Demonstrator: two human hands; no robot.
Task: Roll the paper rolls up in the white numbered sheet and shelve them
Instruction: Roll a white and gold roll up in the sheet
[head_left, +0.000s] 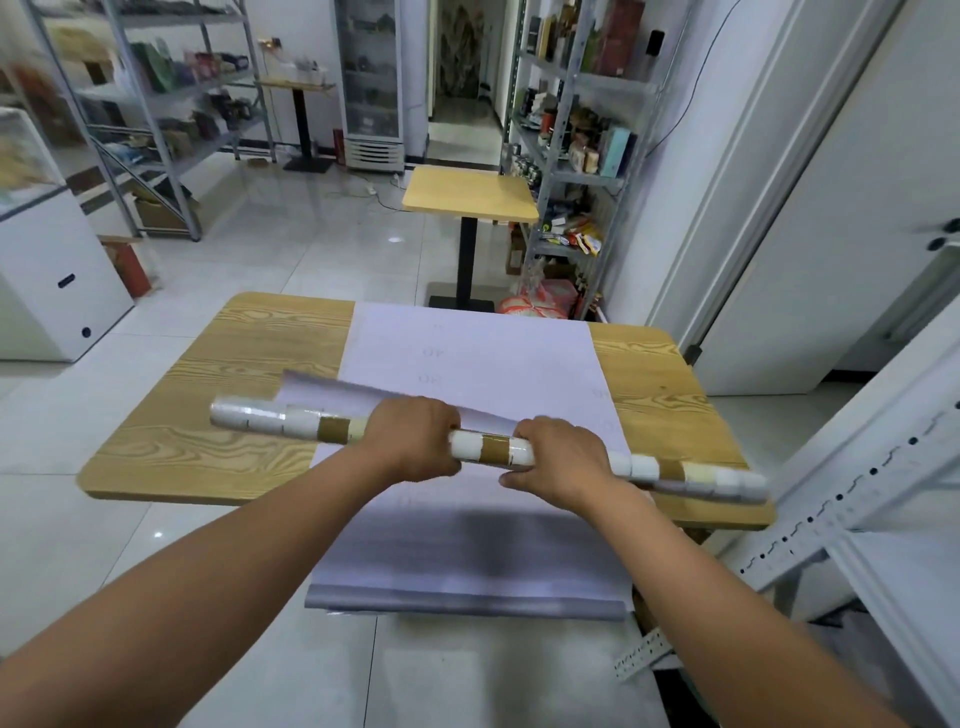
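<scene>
1. Your left hand (415, 441) is curled over the paper rolls (491, 449) and grips them left of centre.
2. Your right hand (561, 460) grips the same rolls just beside it, thumb underneath.
3. The paper rolls lie crosswise over the white numbered sheet (467, 353), with both ends projecting past its sides.
4. The sheet covers the middle of the wooden table (249, 374). Its near end hangs over the table edge, and a flap stands lifted behind the rolls.
</scene>
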